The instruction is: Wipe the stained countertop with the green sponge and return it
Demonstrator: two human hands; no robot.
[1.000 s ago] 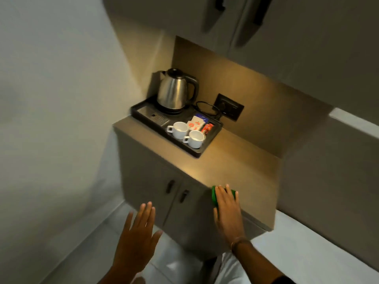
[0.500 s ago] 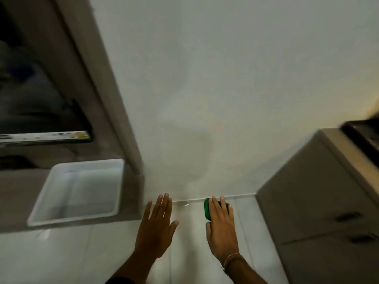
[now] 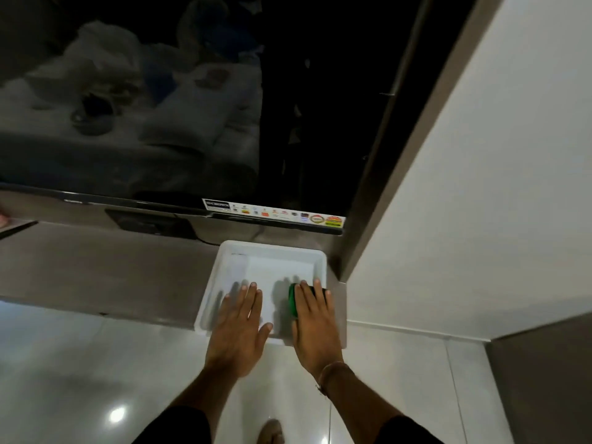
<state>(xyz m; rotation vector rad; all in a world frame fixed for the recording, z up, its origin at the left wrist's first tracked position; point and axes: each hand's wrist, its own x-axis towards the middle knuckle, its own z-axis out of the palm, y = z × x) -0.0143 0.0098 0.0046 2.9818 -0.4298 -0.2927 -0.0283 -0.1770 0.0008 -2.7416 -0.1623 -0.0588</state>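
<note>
The green sponge [image 3: 292,299] is under the fingers of my right hand [image 3: 315,328], which grips it over the right half of a white plastic tray [image 3: 272,251]. Only the sponge's left edge and a dark corner at the right show. Whether the sponge touches the tray floor I cannot tell. My left hand [image 3: 238,328] hovers flat with fingers spread over the tray's left front part and holds nothing. The tray sits on a brown shelf [image 3: 112,270]. The stained countertop is out of view.
A dark television screen [image 3: 192,107] hangs just above the shelf and tray. A brown wall panel edge [image 3: 384,174] and a white wall [image 3: 480,187] stand right of the tray. Glossy white floor tiles [image 3: 80,379] lie below, with a cabinet corner [image 3: 544,379] at lower right.
The view swung left from the kettle counter to the shelf under the television. My right hand carried the sponge off the counter edge to above the white tray; my left hand came along beside it.
</note>
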